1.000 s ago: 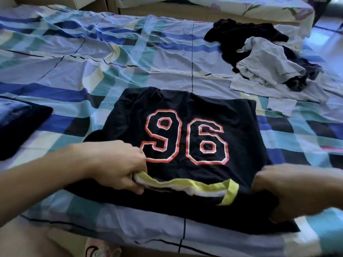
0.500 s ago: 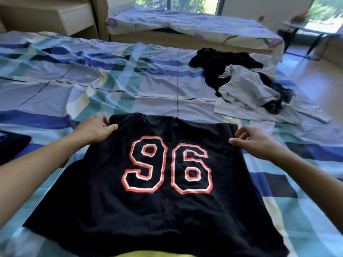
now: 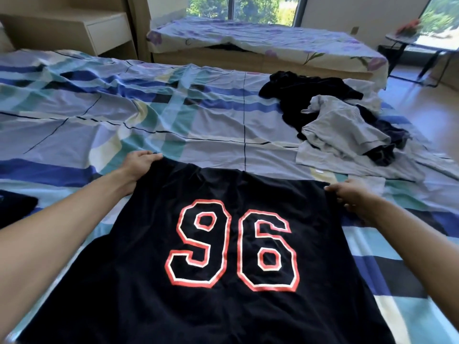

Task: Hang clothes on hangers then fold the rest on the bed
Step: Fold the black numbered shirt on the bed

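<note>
Flat on the plaid bed (image 3: 173, 125), black "96" shirt (image 3: 223, 281), left hand (image 3: 139, 165) and right hand (image 3: 352, 194) fingers pinching its far corners, heap of unfolded clothes (image 3: 342, 125) far right

A single wide-angle view from the person's head looks forward and down across the bed (image 3: 154, 125), close over the shirt (image 3: 223, 281) that fills the lower half of the frame. Both forearms enter from the lower corners, the left hand (image 3: 140, 165) and right hand (image 3: 347, 194) meeting the shirt's far edge at mid-frame. Farther off, a clothes pile (image 3: 342, 120) sits at right, a second bed (image 3: 260, 38) and windows (image 3: 238, 7) line the top.
</note>
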Demonstrator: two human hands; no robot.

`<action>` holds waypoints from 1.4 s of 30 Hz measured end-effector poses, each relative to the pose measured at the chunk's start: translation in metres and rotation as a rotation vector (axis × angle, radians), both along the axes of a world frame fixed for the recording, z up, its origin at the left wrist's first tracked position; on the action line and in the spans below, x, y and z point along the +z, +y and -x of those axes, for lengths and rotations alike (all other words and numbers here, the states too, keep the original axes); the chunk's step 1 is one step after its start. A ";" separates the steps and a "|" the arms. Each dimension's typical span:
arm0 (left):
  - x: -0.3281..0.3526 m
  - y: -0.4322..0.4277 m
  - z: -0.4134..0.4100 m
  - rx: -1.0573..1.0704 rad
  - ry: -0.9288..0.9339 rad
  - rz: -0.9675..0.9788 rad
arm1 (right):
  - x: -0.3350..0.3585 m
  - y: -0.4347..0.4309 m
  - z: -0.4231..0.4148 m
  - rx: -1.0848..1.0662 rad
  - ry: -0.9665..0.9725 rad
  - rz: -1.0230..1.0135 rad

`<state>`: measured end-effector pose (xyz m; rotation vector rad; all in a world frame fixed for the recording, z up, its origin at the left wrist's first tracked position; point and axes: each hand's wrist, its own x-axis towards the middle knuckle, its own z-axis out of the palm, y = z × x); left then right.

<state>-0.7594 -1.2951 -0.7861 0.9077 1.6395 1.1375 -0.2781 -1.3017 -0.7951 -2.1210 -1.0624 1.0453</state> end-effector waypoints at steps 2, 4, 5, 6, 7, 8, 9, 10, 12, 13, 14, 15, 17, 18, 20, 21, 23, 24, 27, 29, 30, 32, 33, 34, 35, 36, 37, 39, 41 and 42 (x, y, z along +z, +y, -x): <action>0.003 0.004 0.007 0.048 -0.044 -0.031 | 0.005 0.005 -0.007 -0.057 0.056 -0.029; 0.005 0.008 0.016 0.117 -0.062 -0.057 | 0.007 0.012 -0.016 -0.108 0.088 -0.054; 0.006 0.011 0.022 0.146 -0.052 -0.069 | 0.007 0.014 -0.021 -0.134 0.099 -0.074; 0.007 0.013 0.027 0.165 -0.037 -0.079 | 0.007 0.016 -0.026 -0.151 0.106 -0.090; 0.006 0.016 0.033 0.178 -0.023 -0.084 | 0.006 0.018 -0.030 -0.174 0.114 -0.113; 0.006 0.018 0.037 0.187 -0.020 -0.090 | 0.006 0.020 -0.032 -0.196 0.117 -0.123; 0.004 0.021 0.041 0.190 -0.019 -0.090 | 0.003 0.024 -0.036 -0.213 0.096 -0.145; 0.002 0.023 0.042 0.190 -0.020 -0.089 | 0.000 0.027 -0.040 -0.224 0.069 -0.171; -0.001 0.026 0.043 0.195 -0.002 -0.079 | -0.006 0.030 -0.042 -0.211 -0.025 -0.197; -0.005 0.029 0.042 0.200 0.016 -0.069 | -0.009 0.032 -0.043 -0.199 -0.072 -0.197; -0.007 0.031 0.038 0.204 0.049 -0.060 | -0.012 0.033 -0.043 -0.168 -0.129 -0.201; -0.010 0.031 0.036 0.205 0.132 -0.048 | -0.012 0.030 -0.038 -0.106 -0.218 -0.213; -0.017 0.033 0.032 0.157 0.518 -0.012 | -0.009 0.025 -0.030 0.051 -0.461 -0.274; -0.018 0.033 0.031 0.104 0.728 -0.024 | -0.007 0.023 -0.025 0.133 -0.514 -0.327; -0.015 0.036 0.025 -0.095 0.971 -0.142 | 0.000 0.017 -0.016 0.319 -0.404 -0.337; -0.012 0.036 0.020 -0.238 1.016 -0.186 | 0.002 0.015 -0.013 0.416 -0.332 -0.282; -0.010 0.037 0.012 -0.480 1.035 -0.141 | 0.001 0.015 -0.014 0.554 -0.321 -0.189; -0.011 0.038 0.010 -0.556 1.058 -0.098 | 0.001 0.014 -0.016 0.570 -0.347 -0.169; -0.011 0.036 0.016 -0.604 1.217 -0.087 | 0.006 0.010 -0.020 0.510 -0.320 -0.201; -0.002 0.031 0.019 -0.567 1.304 -0.165 | 0.013 0.006 -0.020 0.461 -0.296 -0.245; 0.005 0.028 0.019 -0.534 1.331 -0.225 | 0.018 0.003 -0.017 0.452 -0.297 -0.276; 0.020 0.020 0.015 -0.467 1.346 -0.363 | 0.026 -0.001 -0.013 0.437 -0.331 -0.361; 0.026 0.015 0.012 -0.439 1.325 -0.435 | 0.030 -0.002 -0.013 0.427 -0.336 -0.400; 0.032 0.008 0.011 -0.419 1.293 -0.493 | 0.036 -0.005 -0.012 0.424 -0.323 -0.434; 0.037 0.000 0.011 -0.410 1.261 -0.526 | 0.042 -0.008 -0.013 0.425 -0.299 -0.459; 0.041 -0.008 0.012 -0.404 1.238 -0.547 | 0.046 -0.011 -0.015 0.444 -0.273 -0.472; 0.046 -0.016 0.015 -0.400 1.221 -0.556 | 0.052 -0.017 -0.013 0.453 -0.230 -0.474; 0.054 -0.033 0.023 -0.406 1.182 -0.564 | 0.062 -0.028 -0.015 0.501 -0.096 -0.498; 0.063 -0.051 0.034 -0.425 1.142 -0.566 | 0.073 -0.040 -0.021 0.556 -0.005 -0.522; 0.069 -0.064 0.039 -0.444 1.123 -0.560 | 0.079 -0.049 -0.026 0.590 0.033 -0.530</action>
